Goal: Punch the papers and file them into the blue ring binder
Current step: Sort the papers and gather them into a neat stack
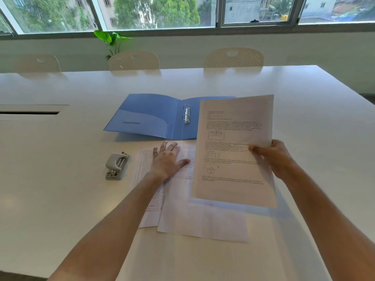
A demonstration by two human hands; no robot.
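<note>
The blue ring binder (150, 116) lies open on the white table, its two metal rings (186, 115) closed at the spine. My right hand (274, 157) grips a printed sheet (233, 151) by its right edge and holds it lifted above the table, covering the binder's right flap. My left hand (168, 159) rests flat, fingers spread, on loose papers (194, 216) lying in front of the binder. A grey hole punch (116, 166) sits left of those papers, untouched.
The white table (60, 199) has a cable slot (30, 112) at the left. Three white chairs (134, 60) stand along the far side, with a green plant (111, 39) behind them under the windows.
</note>
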